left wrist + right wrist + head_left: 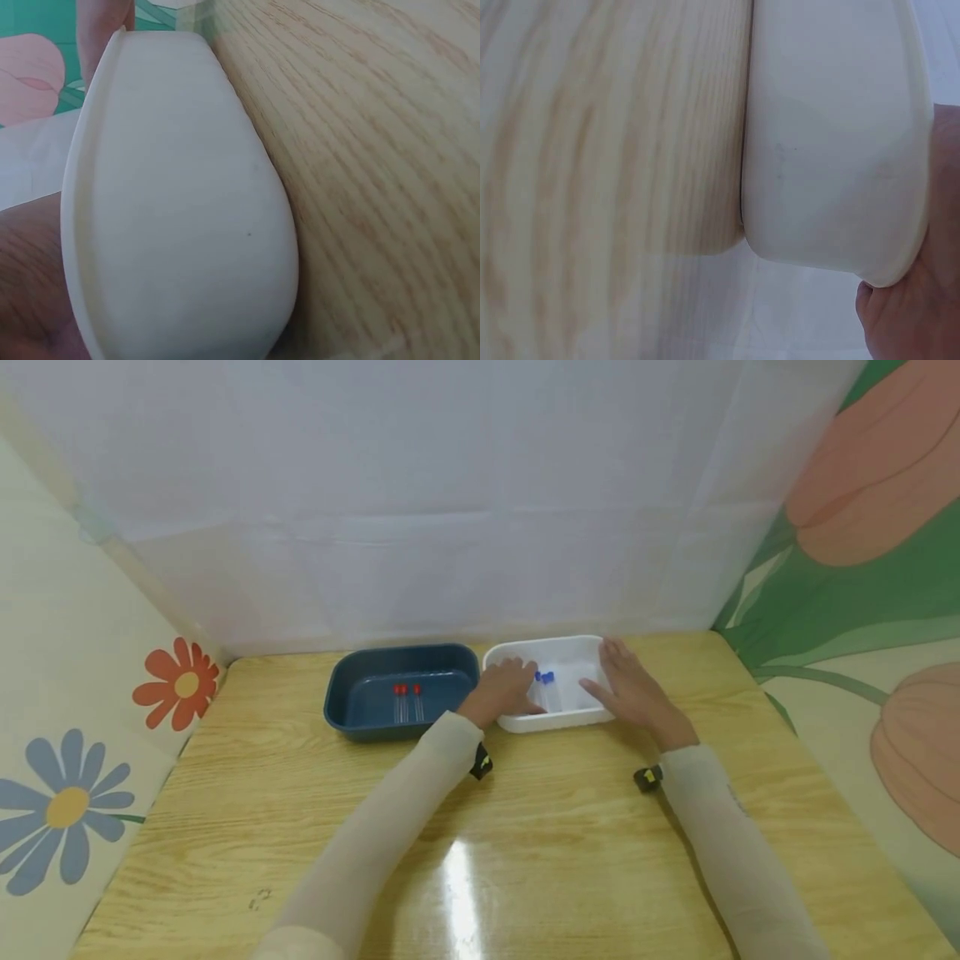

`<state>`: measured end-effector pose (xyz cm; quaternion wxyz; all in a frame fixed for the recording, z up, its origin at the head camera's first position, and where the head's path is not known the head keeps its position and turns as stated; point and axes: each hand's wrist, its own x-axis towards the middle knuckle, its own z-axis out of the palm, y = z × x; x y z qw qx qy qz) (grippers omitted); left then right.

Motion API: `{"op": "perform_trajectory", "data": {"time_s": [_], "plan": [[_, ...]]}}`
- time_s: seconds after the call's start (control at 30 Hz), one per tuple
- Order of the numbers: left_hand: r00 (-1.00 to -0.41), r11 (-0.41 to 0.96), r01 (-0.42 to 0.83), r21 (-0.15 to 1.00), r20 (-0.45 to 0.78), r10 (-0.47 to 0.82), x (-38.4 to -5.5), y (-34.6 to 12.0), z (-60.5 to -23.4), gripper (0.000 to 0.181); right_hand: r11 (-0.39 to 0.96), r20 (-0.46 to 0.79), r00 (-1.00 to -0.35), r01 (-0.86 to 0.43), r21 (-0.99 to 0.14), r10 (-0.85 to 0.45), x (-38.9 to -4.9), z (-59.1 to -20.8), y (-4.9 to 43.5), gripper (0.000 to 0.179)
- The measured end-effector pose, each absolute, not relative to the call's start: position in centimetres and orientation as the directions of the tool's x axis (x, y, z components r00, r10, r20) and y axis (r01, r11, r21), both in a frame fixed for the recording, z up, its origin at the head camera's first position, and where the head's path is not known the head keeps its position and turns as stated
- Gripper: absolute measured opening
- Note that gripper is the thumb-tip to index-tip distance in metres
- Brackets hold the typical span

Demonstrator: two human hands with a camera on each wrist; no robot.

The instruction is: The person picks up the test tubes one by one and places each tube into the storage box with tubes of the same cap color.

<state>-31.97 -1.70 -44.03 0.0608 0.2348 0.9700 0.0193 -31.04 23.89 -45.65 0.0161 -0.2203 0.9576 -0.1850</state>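
Observation:
A white tray (570, 720) stands at the back of the table, with clear thin tubes with blue caps (547, 678) lying inside it. My left hand (504, 689) reaches over the tray's left end, its fingers bent and its thumb apart from them, beside the blue-capped tubes. Across the right end lies my right hand (633, 689), fingers extended along the rim and thumb spread inward. In the left wrist view the tray's outer wall (180, 180) hides most of the left hand. The right wrist view shows the right hand (919, 307) against the tray's rim.
Left of the white tray stands a dark blue tray (356, 727) holding three clear tubes with red caps (405, 690). Both trays sit near the far edge of the wooden table (555, 843), before a white cloth backdrop (420, 510). Flower-patterned panels (67, 810) flank the table.

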Motion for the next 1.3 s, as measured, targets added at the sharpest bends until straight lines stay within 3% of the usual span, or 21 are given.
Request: {"op": "perform_trajectory", "data": {"time_s": [1.3], "plan": [[-0.887, 0.894, 0.445, 0.043, -0.112, 0.447, -32.15, -0.84, -44.64, 0.08, 0.831, 0.069, -0.898, -0.429, -0.354, -0.435, -31.1, -45.8, 23.98, 0.089]]}}
